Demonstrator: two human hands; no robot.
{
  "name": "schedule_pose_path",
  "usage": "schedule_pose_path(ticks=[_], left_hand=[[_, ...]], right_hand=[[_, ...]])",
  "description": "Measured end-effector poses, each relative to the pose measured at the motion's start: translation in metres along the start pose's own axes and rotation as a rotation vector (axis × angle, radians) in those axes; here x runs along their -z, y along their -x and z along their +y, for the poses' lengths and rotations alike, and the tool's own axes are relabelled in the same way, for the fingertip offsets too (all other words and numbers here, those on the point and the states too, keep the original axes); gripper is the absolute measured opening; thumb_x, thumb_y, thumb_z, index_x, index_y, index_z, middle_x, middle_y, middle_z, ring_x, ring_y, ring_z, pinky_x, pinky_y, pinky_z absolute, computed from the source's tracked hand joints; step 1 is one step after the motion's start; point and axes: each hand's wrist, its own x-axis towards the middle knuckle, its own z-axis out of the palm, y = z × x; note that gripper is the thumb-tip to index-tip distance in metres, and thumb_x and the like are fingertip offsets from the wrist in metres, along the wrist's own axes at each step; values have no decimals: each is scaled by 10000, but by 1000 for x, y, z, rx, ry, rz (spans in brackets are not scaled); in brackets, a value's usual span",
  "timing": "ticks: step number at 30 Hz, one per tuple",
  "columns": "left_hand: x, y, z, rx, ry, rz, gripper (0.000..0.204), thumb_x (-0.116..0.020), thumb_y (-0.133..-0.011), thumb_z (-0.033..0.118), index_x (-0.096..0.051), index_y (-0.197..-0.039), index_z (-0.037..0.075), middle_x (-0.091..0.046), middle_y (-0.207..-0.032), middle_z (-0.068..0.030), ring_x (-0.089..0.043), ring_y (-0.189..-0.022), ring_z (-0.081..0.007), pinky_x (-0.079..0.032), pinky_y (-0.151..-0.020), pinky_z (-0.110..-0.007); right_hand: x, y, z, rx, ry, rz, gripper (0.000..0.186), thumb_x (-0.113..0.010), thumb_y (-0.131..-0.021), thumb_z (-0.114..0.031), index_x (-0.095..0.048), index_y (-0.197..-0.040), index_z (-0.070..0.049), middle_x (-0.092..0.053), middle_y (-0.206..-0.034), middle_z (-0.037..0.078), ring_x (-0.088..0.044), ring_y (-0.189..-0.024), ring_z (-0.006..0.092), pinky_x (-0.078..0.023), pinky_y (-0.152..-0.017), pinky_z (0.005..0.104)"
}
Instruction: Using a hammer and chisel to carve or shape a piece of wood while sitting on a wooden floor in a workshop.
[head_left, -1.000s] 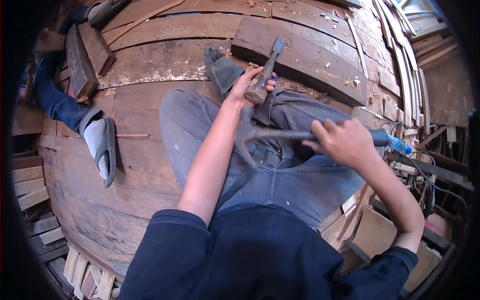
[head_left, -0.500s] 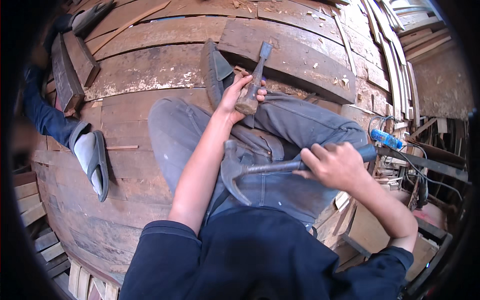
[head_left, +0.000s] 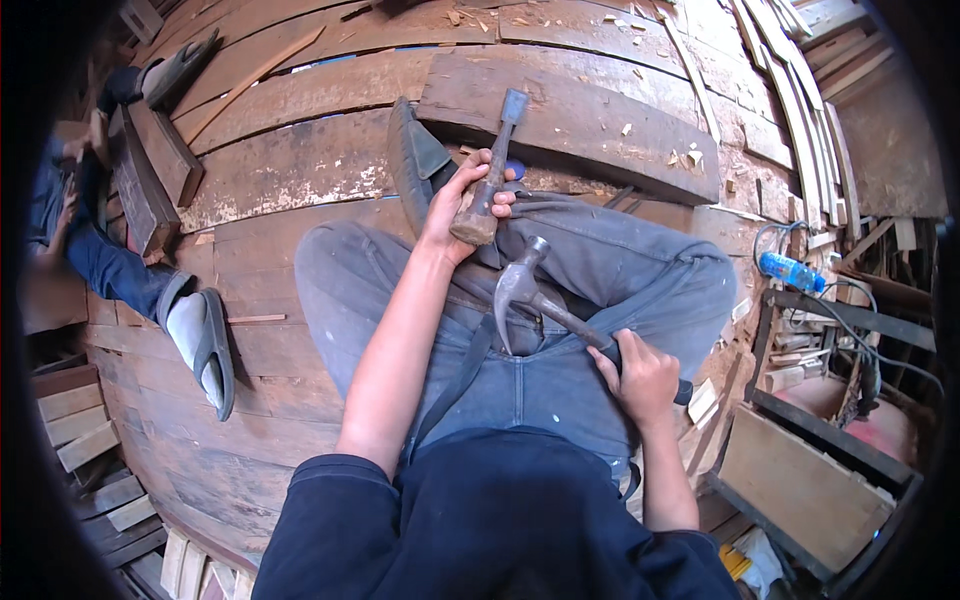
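My left hand (head_left: pixel 462 207) is closed round the wooden handle of a chisel (head_left: pixel 489 180). Its flat metal blade points away from me, over a thick wooden beam (head_left: pixel 580 135) on the floor, and the handle's butt end faces me. In my right hand (head_left: pixel 640 372) is a claw hammer (head_left: pixel 565 313), gripped by its dark handle above my lap. The hammer's head is just below the chisel's butt, with a small gap between them, and its claw curves toward me. Part of a round blue thing (head_left: pixel 515 169) shows behind my left fingers.
Wood chips lie on the plank floor (head_left: pixel 290 160) around the beam. At the left sits another person, a sandalled foot (head_left: pixel 196 340) stretched out near two short beams (head_left: pixel 150 190). To my right are a blue-labelled bottle (head_left: pixel 791 271), cables and a dark-framed wooden stand (head_left: pixel 805 480).
My right hand has come down and inward, swinging the hammer head up toward the chisel's butt. The chisel and my left hand have shifted slightly left in the picture.
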Motion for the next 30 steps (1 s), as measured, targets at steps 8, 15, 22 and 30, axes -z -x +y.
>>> schedule_pose_path(ticks=[8, 15, 22, 30], left_hand=[[-5, 2, 8, 82, 13, -22, 194, -494, -1008, 130, -523, -1200, 135, -532, -1125, -167, -488, -790, -193, -488, -623, -275], [-14, 6, 15, 175, 261, -54, 225, -486, -1009, 127, -497, -1233, 122, -446, -1193, -171, -466, -792, -181, -489, -610, -251], [-23, 5, 4, 138, 58, 71, 205, -495, -1017, 137, -505, -1222, 131, -498, -1124, -163, -472, -792, -190, -478, -607, -258], [-17, -2, -16, 52, 105, 27, 169, -509, -1000, 129, -531, -1168, 130, -526, -1103, -174, -488, -789, -213, -475, -607, -285]], right_hand=[[-6, -3, 4, -9, -3, 41, 404, -737, -834, -460, -528, -815, -115, -575, -674, 27, -614, -533, 194, -473, -453, 345], [-7, -4, 5, -15, -23, 66, 403, -744, -831, -444, -525, -797, -107, -567, -657, 24, -605, -516, 188, -478, -448, 336], [-8, -6, 6, -20, -34, 24, 405, -742, -833, -445, -526, -799, -105, -568, -652, 26, -609, -519, 189, -479, -449, 336], [-8, -8, 4, 3, -23, 27, 404, -751, -827, -446, -550, -814, -96, -593, -671, 35, -620, -532, 211, -473, -464, 345]])
